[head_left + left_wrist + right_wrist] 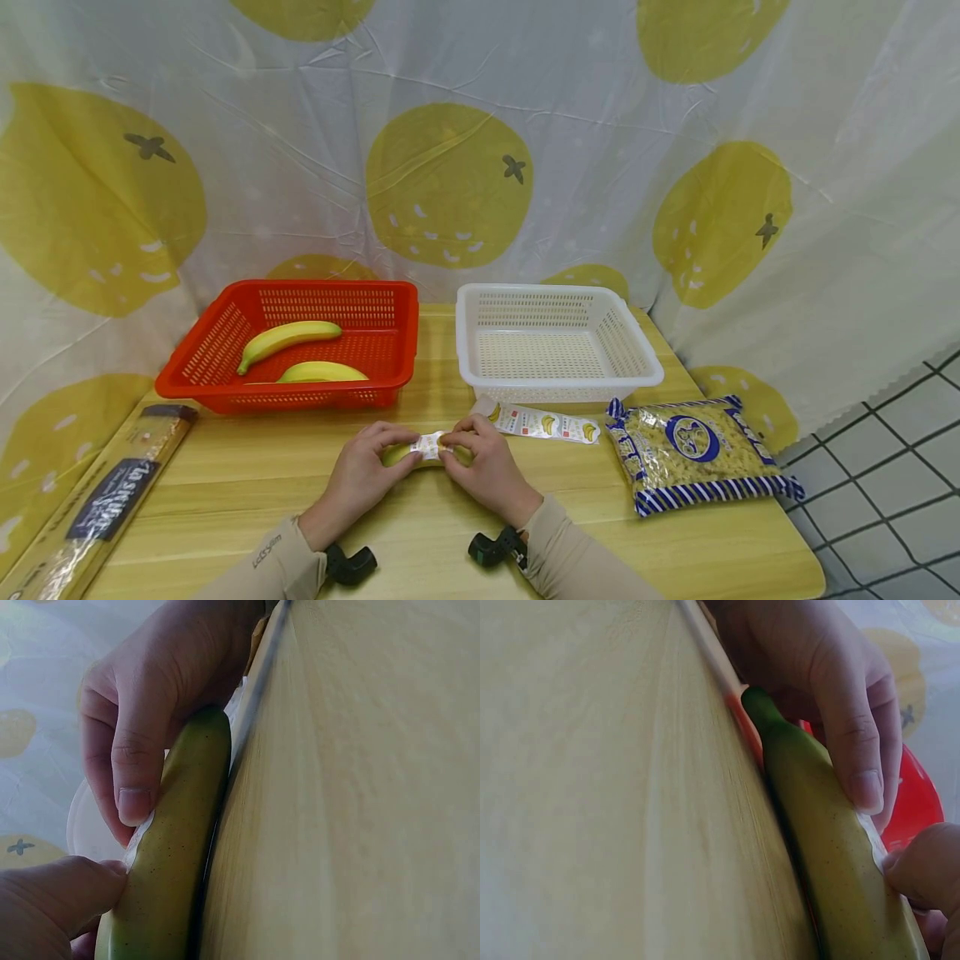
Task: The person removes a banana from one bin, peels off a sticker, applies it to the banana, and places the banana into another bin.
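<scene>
1. Evidently, the held banana (802, 795) lies crosswise before the person, low over the middle of the table (420, 542), stem toward the left; that placing probably lets each hand reach its own half. Whether its underside touches the wood, I cannot tell.

2. The left hand (367, 467) is narrowed, pinching the banana from the stem side with thumb and fingers, seemingly to stop it rolling.

3. The right hand (483, 467) mirrors it, pinching the other half. With both thumbs at the edge of the white label (429, 446), the grip likely keeps that paper flat against the curved skin.

4. A strip of banana labels (546, 423) lies just beyond the right hand, a handy spot for that hand, I would judge; its near end is partly hidden by the fingers.

5. Two loose bananas (288, 337) rest in the red basket (300, 400) at the back left, while the white basket (558, 387) stands beside it, apart; both seem set back to leave working room.

6. The spaghetti packet (112, 500) and pasta bag (693, 446) lie at opposite sides, apparently out of the hands' way.
</scene>
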{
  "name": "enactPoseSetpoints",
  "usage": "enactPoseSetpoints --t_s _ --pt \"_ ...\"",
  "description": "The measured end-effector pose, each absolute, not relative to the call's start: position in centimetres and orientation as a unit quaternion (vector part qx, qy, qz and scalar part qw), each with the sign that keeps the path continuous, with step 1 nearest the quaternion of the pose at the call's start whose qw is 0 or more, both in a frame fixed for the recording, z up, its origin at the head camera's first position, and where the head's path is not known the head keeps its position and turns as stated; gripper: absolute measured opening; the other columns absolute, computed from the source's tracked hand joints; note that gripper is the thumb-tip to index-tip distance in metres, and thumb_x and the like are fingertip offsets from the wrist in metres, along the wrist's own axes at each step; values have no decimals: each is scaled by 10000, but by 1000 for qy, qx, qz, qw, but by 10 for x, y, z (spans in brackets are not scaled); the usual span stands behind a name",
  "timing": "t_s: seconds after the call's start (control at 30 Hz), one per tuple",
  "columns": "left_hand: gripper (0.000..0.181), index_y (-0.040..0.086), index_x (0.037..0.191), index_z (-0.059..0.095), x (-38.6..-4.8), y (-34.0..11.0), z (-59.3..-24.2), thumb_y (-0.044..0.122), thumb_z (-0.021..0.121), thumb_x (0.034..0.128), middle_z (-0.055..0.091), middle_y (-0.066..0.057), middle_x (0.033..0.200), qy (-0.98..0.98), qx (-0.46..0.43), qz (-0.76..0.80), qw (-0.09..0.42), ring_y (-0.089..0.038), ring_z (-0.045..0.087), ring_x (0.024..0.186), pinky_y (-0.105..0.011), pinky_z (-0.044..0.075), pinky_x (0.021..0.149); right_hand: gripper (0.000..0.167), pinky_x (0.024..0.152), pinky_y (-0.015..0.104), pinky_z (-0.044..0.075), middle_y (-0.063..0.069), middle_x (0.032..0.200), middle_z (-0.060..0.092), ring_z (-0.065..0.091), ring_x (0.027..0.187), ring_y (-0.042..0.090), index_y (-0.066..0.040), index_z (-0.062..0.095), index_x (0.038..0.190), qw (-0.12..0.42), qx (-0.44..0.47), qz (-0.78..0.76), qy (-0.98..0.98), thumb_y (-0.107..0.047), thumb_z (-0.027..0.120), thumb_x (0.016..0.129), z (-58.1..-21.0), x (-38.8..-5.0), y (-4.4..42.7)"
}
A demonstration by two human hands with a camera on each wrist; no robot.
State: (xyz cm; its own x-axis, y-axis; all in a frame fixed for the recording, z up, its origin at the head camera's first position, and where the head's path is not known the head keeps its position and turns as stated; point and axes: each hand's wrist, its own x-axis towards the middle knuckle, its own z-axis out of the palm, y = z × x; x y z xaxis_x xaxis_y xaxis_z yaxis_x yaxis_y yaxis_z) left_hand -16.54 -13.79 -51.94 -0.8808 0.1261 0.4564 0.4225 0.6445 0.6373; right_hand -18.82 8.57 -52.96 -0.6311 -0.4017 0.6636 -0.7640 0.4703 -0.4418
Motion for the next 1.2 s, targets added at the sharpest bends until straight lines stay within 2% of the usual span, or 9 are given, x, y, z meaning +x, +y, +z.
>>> enactPoseSetpoints --t_s 0.47,0.63,0.9,1.2 --pt "258 205 1034 802 -166 -138 -518 216 907 798 708 88 996 -894 -144 -387 174 -112 661 947 -294 522 767 204 809 271 514 20 958 613 597 899 141 -86 780 981 260 334 358 -832 -131 872 804 -530 -187 85" --pt "257 216 1046 791 -166 -138 -519 216 897 812 703 79 1000 -896 -145 -387 166 -120 655 950 -320 516 789 220 811 283 521 21 962 609 598 893 138 -91 774 1006 247 324 351 -843 -158 867 819 -529 -186 86" --pt "279 256 1125 761 -167 -138 -521 215 848 863 694 70 1084 -901 -155 -382 135 -168 656 1048 -434 523 899 233 845 303 525 33 986 605 596 919 146 -96 755 1057 216 325 353 -850 -161 840 849 -527 -185 87" --pt "328 256 1237 750 -168 -138 -524 222 796 914 667 52 1206 -905 -186 -363 122 -201 649 1116 -455 529 925 282 887 327 503 44 1085 589 559 1005 156 -114 741 1193 185 349 328 -858 -173 766 918 -530 -187 87"
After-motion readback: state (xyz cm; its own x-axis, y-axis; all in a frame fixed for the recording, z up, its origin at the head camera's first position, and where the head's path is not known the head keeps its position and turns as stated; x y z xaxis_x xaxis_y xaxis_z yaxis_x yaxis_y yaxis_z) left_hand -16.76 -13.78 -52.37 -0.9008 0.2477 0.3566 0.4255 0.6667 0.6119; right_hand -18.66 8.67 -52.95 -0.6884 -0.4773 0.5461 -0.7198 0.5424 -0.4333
